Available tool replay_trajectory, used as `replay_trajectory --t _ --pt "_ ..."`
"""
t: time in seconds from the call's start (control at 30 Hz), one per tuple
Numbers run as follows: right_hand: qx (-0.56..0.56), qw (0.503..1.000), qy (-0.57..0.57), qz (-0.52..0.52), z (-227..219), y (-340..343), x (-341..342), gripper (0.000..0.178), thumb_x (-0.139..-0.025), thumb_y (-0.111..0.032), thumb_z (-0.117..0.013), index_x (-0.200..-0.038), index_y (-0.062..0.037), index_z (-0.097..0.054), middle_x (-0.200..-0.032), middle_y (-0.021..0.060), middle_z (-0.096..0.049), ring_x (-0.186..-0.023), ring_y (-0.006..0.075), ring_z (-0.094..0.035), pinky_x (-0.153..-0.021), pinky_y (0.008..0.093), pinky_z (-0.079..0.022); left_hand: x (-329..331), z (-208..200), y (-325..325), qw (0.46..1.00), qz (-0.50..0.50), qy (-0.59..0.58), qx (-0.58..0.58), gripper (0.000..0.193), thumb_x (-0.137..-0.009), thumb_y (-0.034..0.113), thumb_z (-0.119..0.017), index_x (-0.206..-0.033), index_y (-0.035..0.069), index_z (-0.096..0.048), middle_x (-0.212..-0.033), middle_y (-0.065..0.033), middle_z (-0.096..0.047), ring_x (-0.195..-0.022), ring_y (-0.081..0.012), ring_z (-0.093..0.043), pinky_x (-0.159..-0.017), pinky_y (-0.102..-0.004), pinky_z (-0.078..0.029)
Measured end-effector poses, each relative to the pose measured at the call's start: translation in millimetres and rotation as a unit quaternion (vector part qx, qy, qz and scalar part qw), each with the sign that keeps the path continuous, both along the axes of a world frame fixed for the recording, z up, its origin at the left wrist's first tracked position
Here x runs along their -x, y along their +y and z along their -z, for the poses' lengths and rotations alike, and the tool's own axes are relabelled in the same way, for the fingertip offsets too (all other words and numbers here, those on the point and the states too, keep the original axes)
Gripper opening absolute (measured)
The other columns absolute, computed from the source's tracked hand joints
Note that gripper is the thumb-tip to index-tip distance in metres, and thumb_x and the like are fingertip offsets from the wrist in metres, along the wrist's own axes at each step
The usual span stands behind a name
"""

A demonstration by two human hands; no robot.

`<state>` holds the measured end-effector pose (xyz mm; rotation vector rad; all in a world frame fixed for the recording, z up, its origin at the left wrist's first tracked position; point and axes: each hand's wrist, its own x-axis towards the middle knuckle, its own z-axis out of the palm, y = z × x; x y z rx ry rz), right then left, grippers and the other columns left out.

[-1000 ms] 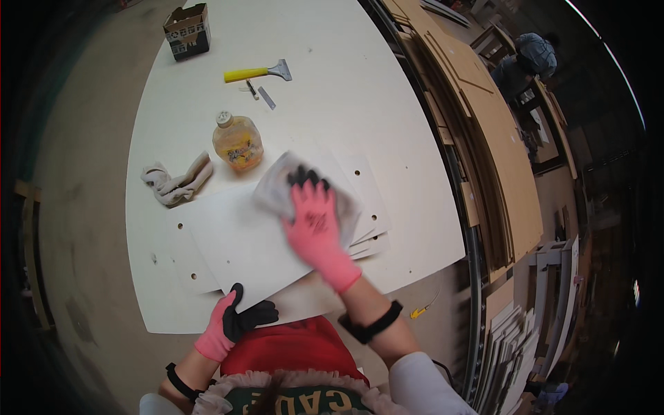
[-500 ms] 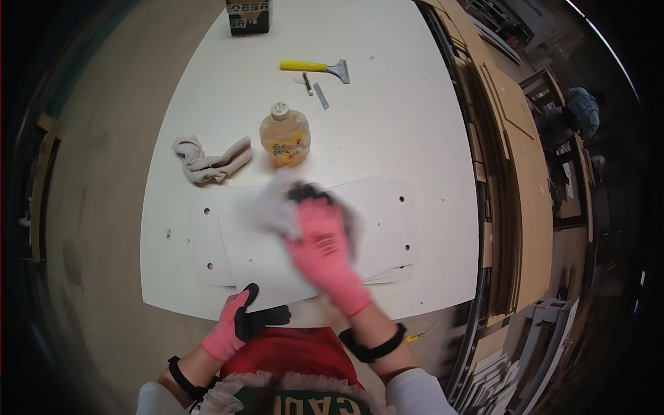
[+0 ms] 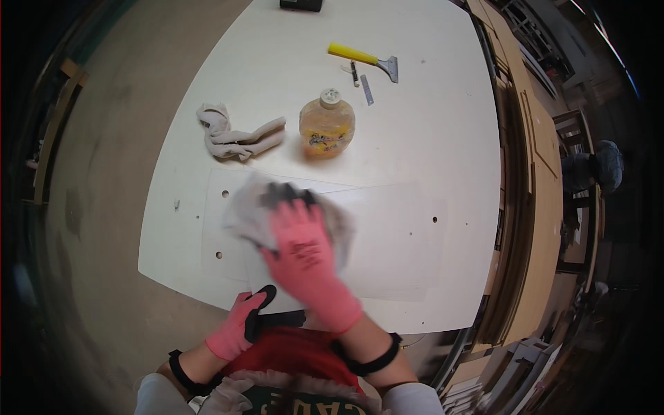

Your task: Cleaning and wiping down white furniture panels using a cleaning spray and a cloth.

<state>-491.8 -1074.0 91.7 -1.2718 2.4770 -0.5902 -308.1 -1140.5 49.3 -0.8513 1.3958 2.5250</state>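
Two gloved hands are working at the near edge of a large white tabletop [image 3: 429, 111]; lying flat on it, close to that edge, is a thin white panel [image 3: 387, 242] with small drilled holes, seeming to rest on a second sheet just beneath; being broad, stiff and smooth, it is likely sliding easily under a sideways push, so it wants steadying at its near edge rather than lifting by a corner. Pressing down on the panel's left half is the right hand [image 3: 304, 256], fingers spread flat on a grey rag [image 3: 242, 207]; the grip there is a flat press, not a closed fist, and the blur is hiding how much cloth the fingertips are catching. The rag looks soft, limp and light; it is bunching at the edges, so a wide palm on its middle is probably holding it better than a pinch. Lower down, the left hand [image 3: 238, 328] is closing thumb over fingers on the near rim of the boards, clamping them. Beyond the panel a second crumpled cloth [image 3: 232, 138] is lying loose; just beside it an amber plastic bottle [image 3: 326, 124] is standing capped, probably slick and squeezable; farther off a yellow-handled scraper [image 3: 365, 59] is resting flat, with small blades [image 3: 361, 81] near it.
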Motion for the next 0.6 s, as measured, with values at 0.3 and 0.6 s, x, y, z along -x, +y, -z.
replay_trajectory --t 0.3,0.6 --pt "-0.028 0.970 0.088 0.224 5 113 76 0.059 -0.070 -0.006 -0.060 -0.124 0.0077 -0.038 -0.129 0.0243 -0.038 -0.124 0.0428 -0.027 -0.106 0.0491 -0.013 38 -55 -13 0.962 0.048 -0.264 0.053 0.039 -0.081 0.025 -0.058 -0.106 -0.004 -0.055 -0.079 -0.0027 -0.057 -0.075 -0.0127 -0.055 -0.063 -0.0253 -0.042" --pt "0.054 0.945 -0.036 0.322 15 131 69 0.055 -0.086 0.000 -0.038 -0.138 0.0006 -0.019 -0.139 0.0159 -0.028 -0.129 0.0255 -0.025 -0.106 0.0338 -0.017 31 -41 -24 0.975 0.099 -0.197 0.023 0.037 -0.076 0.008 -0.061 -0.111 0.002 -0.052 -0.107 -0.0161 -0.046 -0.093 -0.0270 -0.050 -0.078 -0.0321 -0.043"
